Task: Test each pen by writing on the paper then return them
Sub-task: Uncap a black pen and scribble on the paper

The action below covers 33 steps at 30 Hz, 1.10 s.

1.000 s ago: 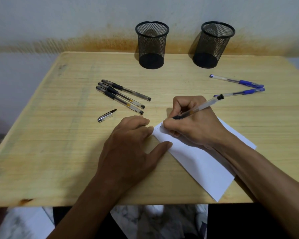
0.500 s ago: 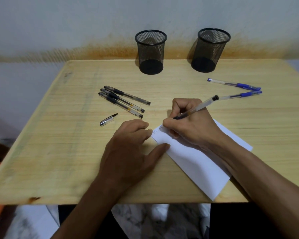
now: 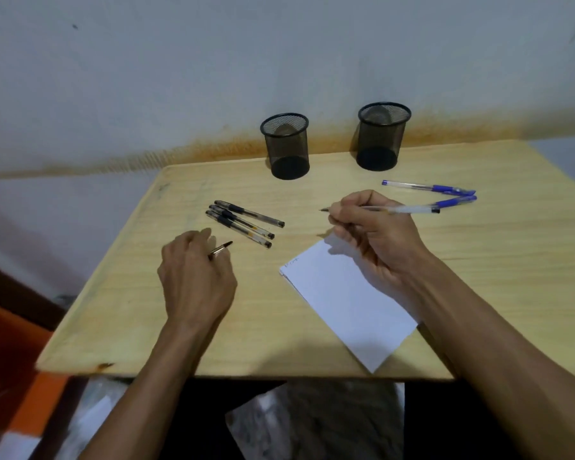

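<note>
My right hand (image 3: 370,234) holds an uncapped clear pen (image 3: 402,210) level above the table, tip pointing left, off the white paper (image 3: 342,300). The paper lies at the front right with a small scribble near its upper left corner. My left hand (image 3: 195,277) rests on the table over the pen cap (image 3: 220,249), fingers curled around it; only the cap's dark end shows. Three black pens (image 3: 246,222) lie side by side just beyond the cap. Two blue pens (image 3: 445,194) lie at the right, behind the held pen.
Two black mesh pen cups stand at the back of the wooden table (image 3: 130,310): one in the middle (image 3: 285,146), one to its right (image 3: 381,136). A wall rises right behind them. An orange object (image 3: 7,353) sits on the floor at the left.
My right hand lifted the pen off the paper and turned it level. My left hand left the paper and moved left onto the pen cap. The camera tilted up.
</note>
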Available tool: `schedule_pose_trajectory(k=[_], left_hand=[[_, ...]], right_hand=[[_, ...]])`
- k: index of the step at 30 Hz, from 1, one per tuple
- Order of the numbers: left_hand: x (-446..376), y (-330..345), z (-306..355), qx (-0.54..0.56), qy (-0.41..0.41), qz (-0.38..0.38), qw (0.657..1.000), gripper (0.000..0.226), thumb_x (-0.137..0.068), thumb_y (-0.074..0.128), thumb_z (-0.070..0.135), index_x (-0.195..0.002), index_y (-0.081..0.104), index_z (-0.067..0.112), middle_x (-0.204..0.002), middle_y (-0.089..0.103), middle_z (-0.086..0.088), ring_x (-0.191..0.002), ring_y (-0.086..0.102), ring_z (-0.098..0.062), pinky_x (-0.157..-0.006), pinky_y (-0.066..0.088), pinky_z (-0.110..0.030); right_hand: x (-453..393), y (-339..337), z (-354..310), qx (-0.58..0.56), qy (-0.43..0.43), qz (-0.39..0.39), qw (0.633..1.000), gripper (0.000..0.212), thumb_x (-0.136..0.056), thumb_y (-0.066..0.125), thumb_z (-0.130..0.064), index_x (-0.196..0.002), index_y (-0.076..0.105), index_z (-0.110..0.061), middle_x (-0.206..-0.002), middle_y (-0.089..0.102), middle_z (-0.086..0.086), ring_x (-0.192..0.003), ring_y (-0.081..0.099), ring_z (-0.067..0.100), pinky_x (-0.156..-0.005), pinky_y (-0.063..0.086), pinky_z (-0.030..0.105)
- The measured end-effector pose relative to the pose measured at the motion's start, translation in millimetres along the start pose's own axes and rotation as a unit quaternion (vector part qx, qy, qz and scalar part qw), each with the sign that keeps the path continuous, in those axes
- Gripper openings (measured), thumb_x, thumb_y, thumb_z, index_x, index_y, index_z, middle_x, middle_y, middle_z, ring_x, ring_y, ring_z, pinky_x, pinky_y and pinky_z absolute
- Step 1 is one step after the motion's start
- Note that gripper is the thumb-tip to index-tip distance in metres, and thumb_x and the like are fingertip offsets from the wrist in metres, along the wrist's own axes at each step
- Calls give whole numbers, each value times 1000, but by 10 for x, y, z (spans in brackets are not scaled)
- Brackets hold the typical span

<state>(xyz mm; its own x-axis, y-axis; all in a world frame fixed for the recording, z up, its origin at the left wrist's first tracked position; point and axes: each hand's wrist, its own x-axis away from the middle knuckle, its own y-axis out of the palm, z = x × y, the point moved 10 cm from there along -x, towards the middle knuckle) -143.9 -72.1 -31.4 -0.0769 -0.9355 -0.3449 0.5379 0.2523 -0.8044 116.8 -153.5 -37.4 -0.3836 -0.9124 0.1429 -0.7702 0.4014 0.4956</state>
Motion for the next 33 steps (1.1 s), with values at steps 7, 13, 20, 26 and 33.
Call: schedule_pose_trajectory(k=[7, 13, 20, 26, 33], left_hand=[[-20, -39, 11, -24, -5, 3, 1000, 19, -91, 64, 22, -94, 78, 9, -102, 75, -9, -100, 61, -35, -84, 48, -43], [36, -75, 167, -5, 32, 15, 999, 21, -96, 54, 24, -96, 74, 17, -95, 71, -7, -91, 60, -32, -77, 49, -45], [299, -237, 856, 296, 48, -13, 954, 17, -94, 62, 15, -88, 72, 27, -80, 73, 9, -74, 68, -4, -66, 50, -18], [246, -101, 981, 335, 109, -56, 934, 25, -93, 64, 10, -96, 70, 33, -92, 72, 17, -88, 68, -5, -74, 51, -15], [235, -47, 1069, 300, 192, -57, 933, 17, -94, 60, 15, -101, 73, 24, -98, 69, 16, -95, 66, -4, -79, 49, -16]], right_hand=[[460, -165, -213, 115, -40, 11, 993, 17, -79, 81, 2, -91, 70, -4, -80, 77, 11, -75, 77, 24, -60, 61, 27], [582, -283, -340, 158, -73, 18, 984, 14, -79, 80, 6, -90, 76, -3, -85, 81, 9, -77, 78, 16, -64, 59, 22], [547, -13, -508, 229, -137, 9, 964, 16, -84, 79, -20, -96, 75, -10, -82, 81, 4, -81, 79, 14, -61, 60, 23], [490, 32, -641, 290, -199, 46, 935, 30, -75, 73, -47, -90, 81, -22, -90, 79, -10, -96, 74, 9, -82, 64, 44], [450, 59, -624, 324, -216, 46, 920, 28, -70, 73, -50, -86, 79, -28, -101, 79, -10, -106, 70, 3, -84, 62, 37]])
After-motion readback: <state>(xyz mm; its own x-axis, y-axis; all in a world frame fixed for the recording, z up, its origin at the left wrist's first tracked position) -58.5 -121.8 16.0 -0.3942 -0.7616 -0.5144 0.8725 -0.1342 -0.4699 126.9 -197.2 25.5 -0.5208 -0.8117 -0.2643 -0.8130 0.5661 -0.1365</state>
